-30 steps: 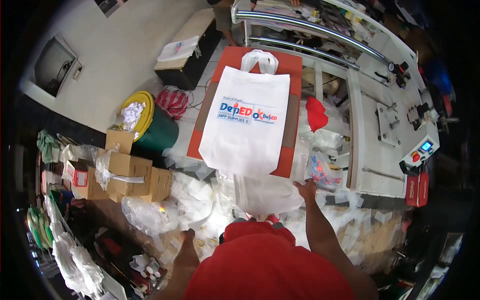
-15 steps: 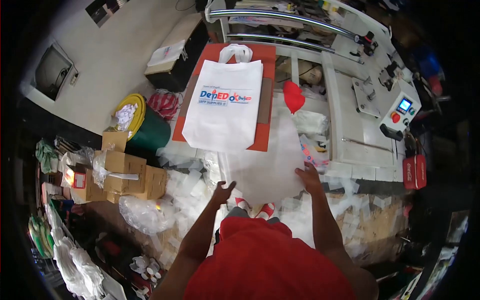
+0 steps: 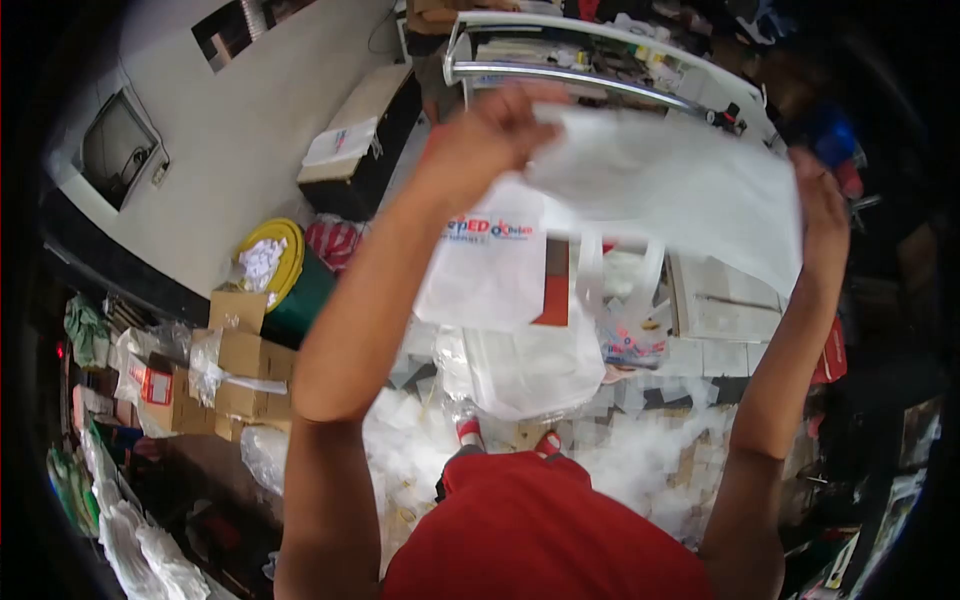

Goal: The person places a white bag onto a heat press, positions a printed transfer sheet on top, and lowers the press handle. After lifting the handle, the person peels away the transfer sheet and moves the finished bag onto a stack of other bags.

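A blank white fabric bag [image 3: 670,185] is stretched in the air between my hands, blurred by motion. My left hand [image 3: 500,130] is closed on its left corner, and my right hand [image 3: 822,215] grips the right edge. White strips that look like handles hang below it. Behind my left forearm, a white bag with printed lettering [image 3: 480,275] lies on an orange-red board [image 3: 556,290], partly covered. Nearer to me, more white bags [image 3: 530,375] sit in clear plastic at the board's front.
The press frame's chrome bar [image 3: 590,75] crosses the back. A green bin with yellow rim [image 3: 292,265] and cardboard boxes [image 3: 250,365] stand at left. Another printed bag [image 3: 342,142] rests on a black-sided bench. Scraps litter the floor. A person [image 3: 432,60] stands behind.
Both hands have risen from near my waist to above the board, lifting a white bag between them. The red cloth-like piece beside the board is now out of sight.
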Demonstrator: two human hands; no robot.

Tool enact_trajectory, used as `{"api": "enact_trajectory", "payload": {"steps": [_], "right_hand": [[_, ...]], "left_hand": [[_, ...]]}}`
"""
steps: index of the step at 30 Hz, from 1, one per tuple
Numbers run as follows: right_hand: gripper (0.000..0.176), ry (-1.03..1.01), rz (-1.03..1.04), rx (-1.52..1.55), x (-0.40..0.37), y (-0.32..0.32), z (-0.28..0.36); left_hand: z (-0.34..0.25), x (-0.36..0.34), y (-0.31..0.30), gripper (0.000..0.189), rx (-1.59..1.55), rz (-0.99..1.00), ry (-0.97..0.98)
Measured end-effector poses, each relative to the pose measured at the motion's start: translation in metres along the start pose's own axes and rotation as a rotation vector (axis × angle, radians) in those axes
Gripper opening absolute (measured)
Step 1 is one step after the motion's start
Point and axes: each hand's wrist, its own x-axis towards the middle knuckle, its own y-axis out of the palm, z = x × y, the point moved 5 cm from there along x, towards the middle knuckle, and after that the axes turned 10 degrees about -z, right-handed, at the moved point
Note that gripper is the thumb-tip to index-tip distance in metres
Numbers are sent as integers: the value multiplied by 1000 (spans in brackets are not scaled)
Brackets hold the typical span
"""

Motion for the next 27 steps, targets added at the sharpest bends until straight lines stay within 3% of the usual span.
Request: {"api": "enact_trajectory", "payload": {"steps": [2,3,4,5,6,7,8,9,10,11,12,13,14,15,16,17,19,20,23,27], "right_hand": [[40,-127,-62,150,8,29,50],[39,-357,-133,162,1,43,78],[37,-586,-201,169,-10,58,101],[35,-684,-290,131,-22,77,105],[33,-733,-378,44,-41,102,107],[32,-962,-427,78,-39,133,87],[32,-753,-272,-29,-53,162,46],[30,-853,-267,34,-68,198,20],[29,-463,-81,-101,-87,230,-16],[25,-291,-6,-55,-113,259,-70],[25,28,257,-361,-152,289,-164],[26,49,494,-586,-208,309,-257],[29,-87,572,-489,-254,308,-290],[31,17,506,-495,-282,297,-281],[33,-37,381,-479,-292,288,-258],[33,-27,382,-486,-294,284,-241],[33,-107,365,-650,-301,274,-214],[33,-106,364,-653,-304,273,-216],[31,-103,293,-578,-310,271,-217],[34,-140,293,-700,-312,270,-211]], "left_hand": [[-55,17,-44,41,-172,-123,436],[-67,18,-74,38,-54,-254,523],[-89,14,-83,48,-58,-123,738],[-82,14,-98,48,-63,-112,741],[-75,3,-120,43,232,-420,949],[-64,-7,-132,40,535,-736,1133],[-37,-3,-134,45,710,-838,1193],[15,13,-140,46,716,-815,1011],[76,28,-143,46,720,-785,829],[143,33,-143,50,827,-645,449],[240,28,-142,51,1043,-529,324],[325,10,-141,50,1021,-221,-189],[359,-20,-133,50,1018,-92,-313],[408,-47,-133,51,1072,-121,-192],[385,-66,-127,50,1028,-135,-370],[382,-70,-128,50,1027,-122,-374],[375,-81,-130,49,891,-290,-202],[381,-82,-131,48,905,-383,-26],[389,-84,-133,48,933,-414,33],[383,-87,-133,49,880,-397,-29]]}}
